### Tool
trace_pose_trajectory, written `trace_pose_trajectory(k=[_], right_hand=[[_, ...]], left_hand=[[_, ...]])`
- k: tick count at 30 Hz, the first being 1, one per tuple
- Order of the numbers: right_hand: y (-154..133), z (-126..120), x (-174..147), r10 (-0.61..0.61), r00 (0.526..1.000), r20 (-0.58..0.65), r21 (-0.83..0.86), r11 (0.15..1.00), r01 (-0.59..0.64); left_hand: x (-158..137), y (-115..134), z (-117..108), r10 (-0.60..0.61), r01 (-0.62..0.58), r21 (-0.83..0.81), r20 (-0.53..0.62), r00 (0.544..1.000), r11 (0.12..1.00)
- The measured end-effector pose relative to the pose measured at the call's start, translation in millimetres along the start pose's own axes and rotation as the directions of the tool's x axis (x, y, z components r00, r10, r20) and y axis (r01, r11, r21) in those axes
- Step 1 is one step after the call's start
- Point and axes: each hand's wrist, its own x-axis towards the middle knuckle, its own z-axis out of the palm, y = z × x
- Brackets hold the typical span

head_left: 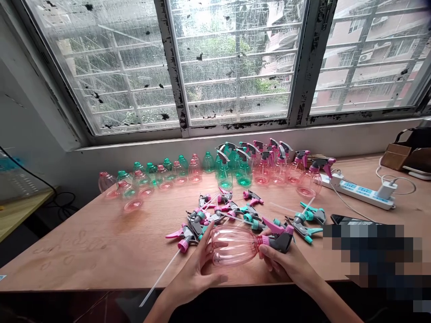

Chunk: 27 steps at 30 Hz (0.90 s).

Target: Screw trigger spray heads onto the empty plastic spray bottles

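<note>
A clear pink spray bottle lies sideways in the air near the table's front edge, with a pink and grey trigger head on its neck. My left hand is curled around the bottle's base, its fingers showing through the plastic. At the neck, my right hand pinches the pink collar with thumb and fingers. Just beyond my hands lies a heap of loose trigger heads in pink, teal and grey, with thin dip tubes. One pink trigger head sits by my left hand, its tube pointing over the edge.
Open-necked pink and green bottles stand at the back left. Bottles with trigger heads stand at back centre and right. A white power strip, a dark phone and a brown bag are on the right.
</note>
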Motion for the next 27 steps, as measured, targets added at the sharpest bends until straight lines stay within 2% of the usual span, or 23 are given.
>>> trace_pose_trajectory(k=[6, 13, 20, 27], right_hand=[[-3.6, -0.3, 0.4, 0.020, 0.999, 0.047, -0.018, 1.000, -0.020], [-4.7, -2.4, 0.5, 0.034, 0.998, 0.044, -0.016, 0.999, -0.033], [-3.9, -2.8, 1.2, 0.019, 0.997, 0.072, -0.031, 0.999, -0.017], [-3.5, -1.8, 0.9, -0.001, 0.998, 0.070, -0.008, 1.000, 0.001]], left_hand=[[-1.1, 2.8, 0.9, -0.067, 0.065, -0.046, -0.040, 0.997, 0.997], [0.0, -2.5, 0.4, -0.037, 0.038, 0.054, -0.009, 0.999, 0.998], [-0.3, -6.1, -1.6, -0.078, 0.077, -0.059, -0.016, 0.997, 0.995], [-0.4, -2.4, -1.0, -0.048, 0.049, 0.070, -0.014, 0.999, 0.996]])
